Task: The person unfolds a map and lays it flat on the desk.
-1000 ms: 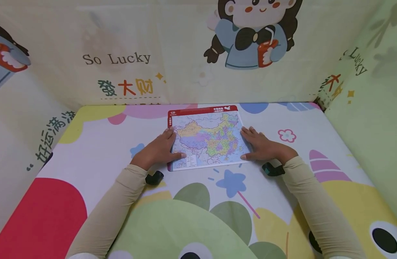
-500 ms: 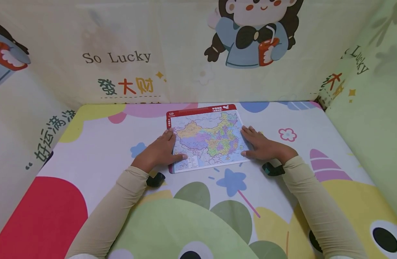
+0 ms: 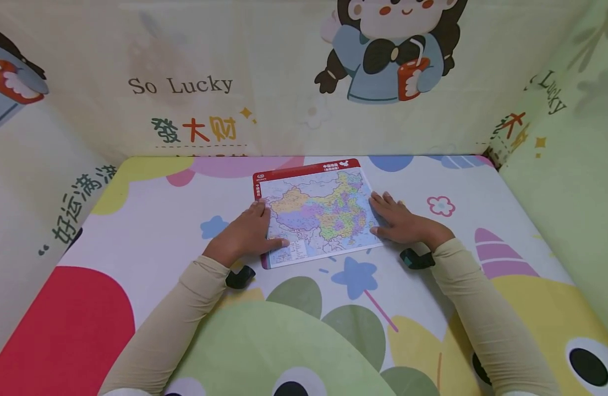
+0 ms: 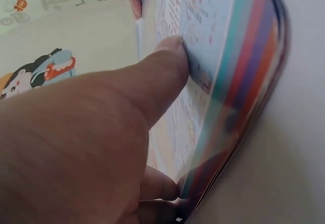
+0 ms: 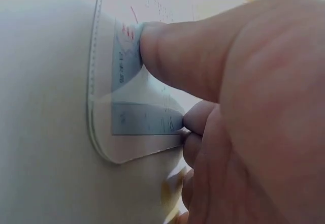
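Note:
A rectangular map of China (image 3: pixel 313 212) with a red top band and rounded corners lies slightly turned on the table. At its left side, my left hand (image 3: pixel 244 234) rests with the fingers along the edge and the thumb on the printed face. The left wrist view shows that thumb (image 4: pixel 170 56) beside coloured stripes, with layered edges at the map's corner. My right hand (image 3: pixel 405 221) touches the opposite side, fingers extended at the edge and thumb over the map. In the right wrist view, a clear, stitched-looking border (image 5: pixel 104 127) surrounds the print near the right thumb (image 5: pixel 172 51).
The table (image 3: pixel 160 236) carries a cartoon-printed cover with a green figure and a red shape. A pale printed curtain (image 3: pixel 279 66) rises behind the table, with similar sheets at both sides. Dark wrist devices (image 3: pixel 240 276) hang under the sleeves.
The map has turned slightly counterclockwise, its left side coming a little toward me. My left hand has shifted slightly nearer with it; the right hand has stayed almost still at its edge.

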`<state>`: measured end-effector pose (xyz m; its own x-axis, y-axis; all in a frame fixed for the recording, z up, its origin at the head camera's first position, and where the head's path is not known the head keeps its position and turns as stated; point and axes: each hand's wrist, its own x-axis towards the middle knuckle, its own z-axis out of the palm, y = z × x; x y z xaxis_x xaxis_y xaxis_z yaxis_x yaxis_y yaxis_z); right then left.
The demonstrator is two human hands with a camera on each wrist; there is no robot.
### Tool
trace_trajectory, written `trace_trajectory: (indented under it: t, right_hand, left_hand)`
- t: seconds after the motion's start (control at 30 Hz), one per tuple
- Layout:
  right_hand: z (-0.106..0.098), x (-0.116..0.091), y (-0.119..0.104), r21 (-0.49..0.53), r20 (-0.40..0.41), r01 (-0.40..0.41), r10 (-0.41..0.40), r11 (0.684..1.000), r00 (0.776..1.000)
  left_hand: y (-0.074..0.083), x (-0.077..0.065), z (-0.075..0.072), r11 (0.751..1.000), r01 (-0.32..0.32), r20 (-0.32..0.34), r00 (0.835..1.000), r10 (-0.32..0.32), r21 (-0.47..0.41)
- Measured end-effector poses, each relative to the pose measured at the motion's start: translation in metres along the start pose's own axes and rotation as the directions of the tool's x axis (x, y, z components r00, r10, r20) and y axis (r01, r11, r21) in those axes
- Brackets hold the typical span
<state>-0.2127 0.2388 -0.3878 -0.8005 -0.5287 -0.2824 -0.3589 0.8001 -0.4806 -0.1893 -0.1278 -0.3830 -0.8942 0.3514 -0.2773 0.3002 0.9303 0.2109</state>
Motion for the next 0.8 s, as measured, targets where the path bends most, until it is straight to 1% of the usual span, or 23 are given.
trace_trajectory:
  t: [0.17, 0.43, 0.67, 0.8]
  right_hand:
    - [0.000, -0.001, 0.001, 0.005, -0.005, -0.015, 0.015, 1.000, 1.000]
    - [0.002, 0.002, 0.009, 0.016, -0.030, -0.010, 0.010, 1.000, 0.999]
    - [0.000, 0.002, 0.013, 0.003, -0.063, -0.029, 0.030, 1.000, 0.998]
    - [-0.001, 0.003, 0.012, 0.014, -0.074, -0.021, 0.022, 1.000, 0.997]
  left_hand:
    - [0.002, -0.001, 0.000, 1.000, -0.003, -0.010, 1.000, 0.003, 0.014]
    - [0.005, -0.004, -0.004, 0.999, -0.015, -0.006, 1.000, 0.016, 0.031]
    - [0.008, -0.010, -0.011, 0.999, -0.045, -0.012, 0.999, 0.045, 0.010]
    - [0.007, -0.011, -0.014, 0.999, -0.054, -0.016, 0.998, 0.054, 0.000]
